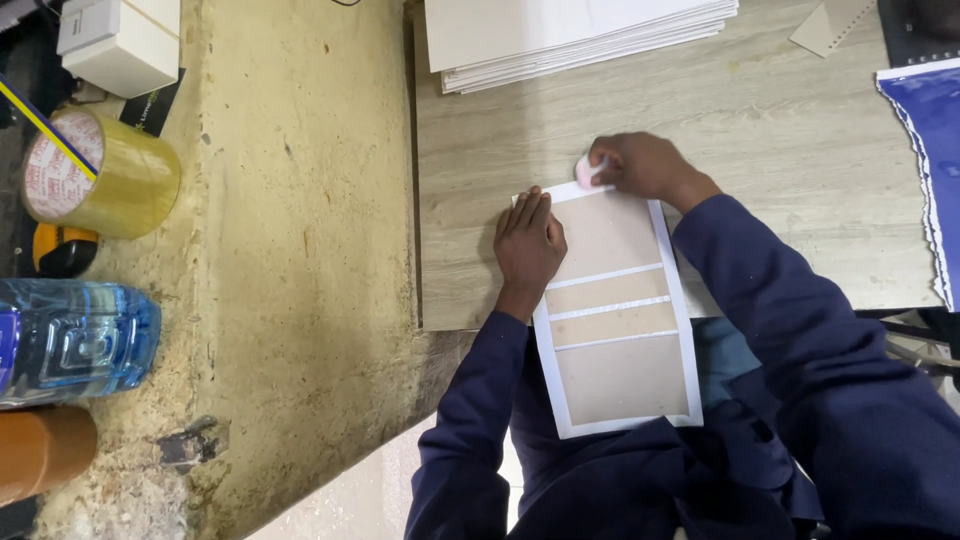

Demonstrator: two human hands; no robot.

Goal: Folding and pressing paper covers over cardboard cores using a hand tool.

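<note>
A white sheet with several tan panels (615,310) lies on the wooden board (760,130), its near end hanging over my lap. My left hand (527,245) presses flat on the sheet's left edge. My right hand (640,165) is closed on a small pink-white pad (585,170) and holds it against the sheet's far edge.
A stack of white sheets (570,40) lies at the far side of the board. A blue sheet (925,130) is at the right. On the rough ledge at the left stand a tape roll (95,175), a water bottle (75,340) and a white box (120,45).
</note>
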